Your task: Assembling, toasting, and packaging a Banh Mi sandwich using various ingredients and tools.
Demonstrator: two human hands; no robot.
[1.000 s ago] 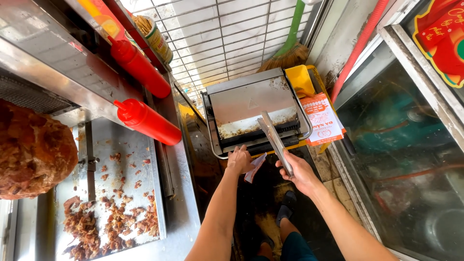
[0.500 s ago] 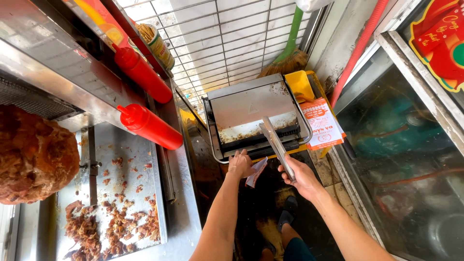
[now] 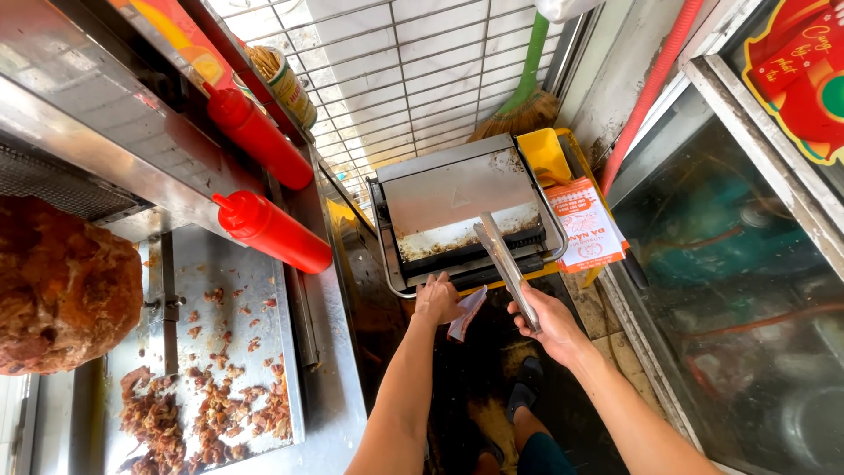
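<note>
My right hand (image 3: 549, 324) is closed around the near end of metal tongs (image 3: 503, 264), whose tips reach far into the open press grill (image 3: 457, 215). My left hand (image 3: 437, 299) rests at the grill's near edge, fingers curled narrow, pinching a small pinkish paper wrapper (image 3: 466, 314). Just right of the grill lies a flat rectangular paper bag (image 3: 585, 224), white with red print, over a yellow dustpan (image 3: 543, 154). Left, two red squeeze bottles (image 3: 272, 230) lie on a steel shelf above a tray of meat scraps (image 3: 207, 400). Far right, a red sign with yellow trim (image 3: 796, 70) sits behind glass.
</note>
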